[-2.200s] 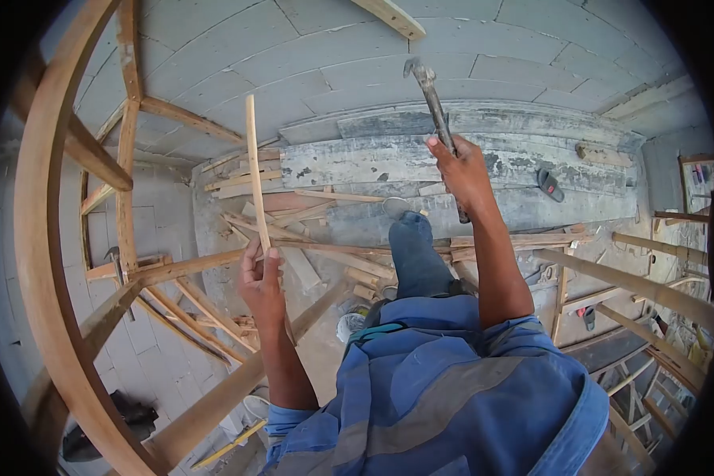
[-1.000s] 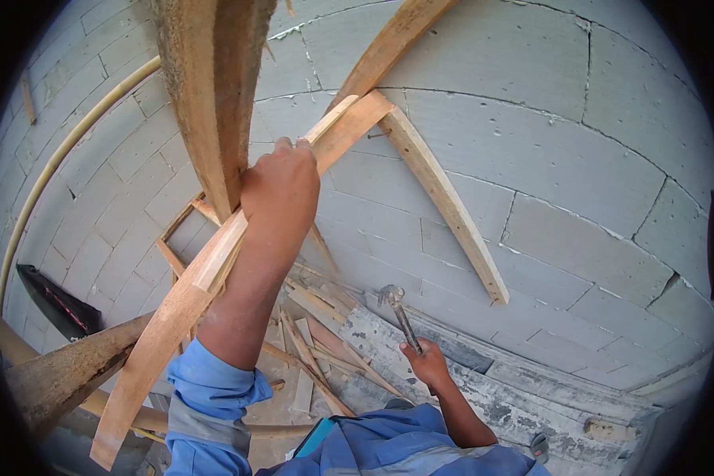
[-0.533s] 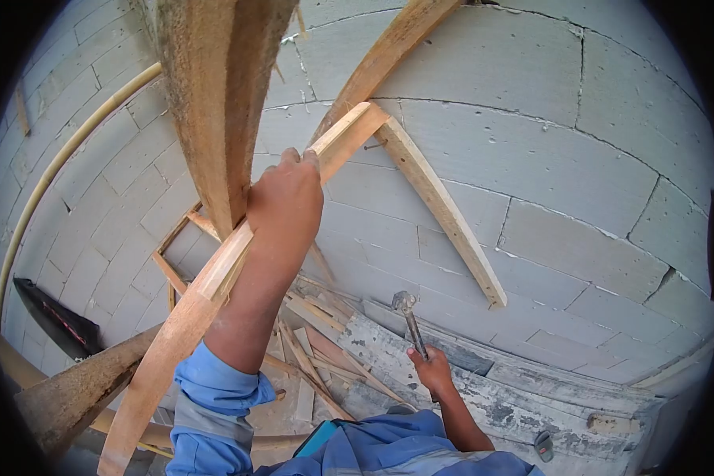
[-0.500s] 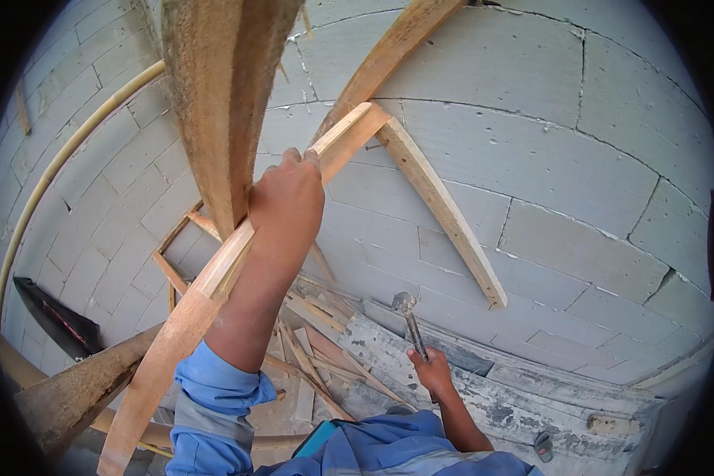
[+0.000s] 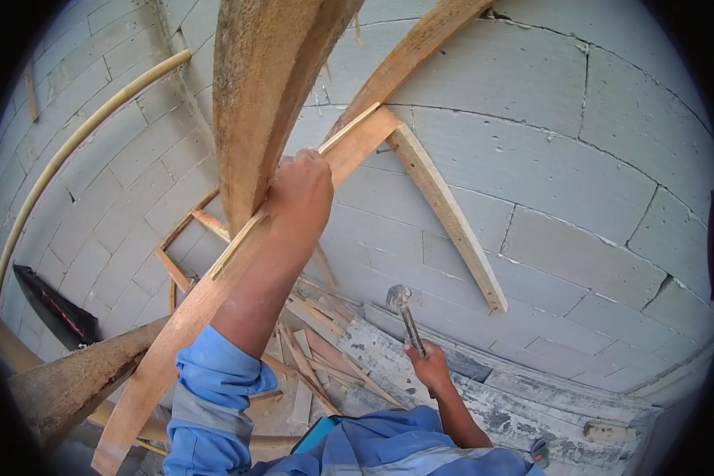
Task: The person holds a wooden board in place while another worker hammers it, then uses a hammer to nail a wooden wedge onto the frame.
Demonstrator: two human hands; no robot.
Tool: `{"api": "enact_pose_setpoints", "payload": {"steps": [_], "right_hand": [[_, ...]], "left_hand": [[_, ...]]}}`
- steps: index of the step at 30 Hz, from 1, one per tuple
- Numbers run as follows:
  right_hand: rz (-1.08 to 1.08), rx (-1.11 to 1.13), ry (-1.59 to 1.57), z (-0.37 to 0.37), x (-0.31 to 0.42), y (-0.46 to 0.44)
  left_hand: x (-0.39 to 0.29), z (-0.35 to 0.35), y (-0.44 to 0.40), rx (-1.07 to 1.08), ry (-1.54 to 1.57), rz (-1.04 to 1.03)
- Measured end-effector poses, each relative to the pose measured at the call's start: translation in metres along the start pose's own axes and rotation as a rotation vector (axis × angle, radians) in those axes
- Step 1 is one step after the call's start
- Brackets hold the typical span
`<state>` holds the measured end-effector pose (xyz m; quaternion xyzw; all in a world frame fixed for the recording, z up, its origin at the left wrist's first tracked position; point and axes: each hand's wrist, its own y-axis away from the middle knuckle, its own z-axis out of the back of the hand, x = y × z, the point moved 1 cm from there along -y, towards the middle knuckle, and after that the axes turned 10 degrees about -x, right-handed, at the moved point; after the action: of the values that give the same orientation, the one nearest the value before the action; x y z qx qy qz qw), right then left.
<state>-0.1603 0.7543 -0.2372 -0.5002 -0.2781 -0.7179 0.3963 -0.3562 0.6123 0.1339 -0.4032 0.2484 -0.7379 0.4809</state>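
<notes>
My left hand (image 5: 301,190) is closed on a thin wooden strip (image 5: 236,244), which lies along the edge of a wider wooden board (image 5: 159,349). The strip's upper end reaches close to the board's top corner, where an angled batten (image 5: 448,218) meets it. A thick wooden post (image 5: 262,103) stands just left of my knuckles. Lower down, my right hand (image 5: 430,366) grips a claw hammer (image 5: 408,317) by its handle, head up, apart from the wood.
A grey block wall (image 5: 547,190) fills the background. Loose wood scraps (image 5: 317,369) and long weathered planks (image 5: 484,404) lie below. At the left are a curved pale pole (image 5: 79,139), a black object (image 5: 55,309) and a rough beam (image 5: 79,377).
Since the earliest frame, my left hand has brought the strip against the board. In the last half second the strip has turned to show its narrow edge, while my right hand still holds the hammer low.
</notes>
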Motion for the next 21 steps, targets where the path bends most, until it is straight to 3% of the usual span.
{"api": "enact_pose_setpoints", "payload": {"steps": [5, 8, 9, 12, 15, 17, 21], "right_hand": [[0.129, -0.059, -0.023, 0.013, 0.021, -0.016], [0.043, -0.055, -0.077, 0.028, 0.052, -0.031], [0.105, -0.041, -0.137, 0.032, 0.057, -0.04], [-0.041, 0.118, -0.434, 0.052, 0.097, -0.062], [0.166, 0.118, -0.558, 0.062, 0.137, -0.088], [0.254, -0.056, -0.562, 0.065, 0.179, -0.098], [0.317, -0.026, -0.649, 0.07, 0.239, -0.124]], "left_hand": [[-0.004, -0.004, 0.013, -0.019, -0.014, -0.053], [-0.003, -0.008, 0.02, -0.048, 0.004, -0.083], [-0.002, -0.008, 0.02, -0.054, 0.009, -0.091], [0.003, -0.012, 0.017, -0.065, 0.088, -0.043], [0.001, -0.013, 0.017, -0.073, 0.012, -0.069], [0.002, -0.011, 0.015, -0.054, 0.048, -0.034], [0.004, -0.015, 0.015, -0.074, 0.064, -0.023]]}}
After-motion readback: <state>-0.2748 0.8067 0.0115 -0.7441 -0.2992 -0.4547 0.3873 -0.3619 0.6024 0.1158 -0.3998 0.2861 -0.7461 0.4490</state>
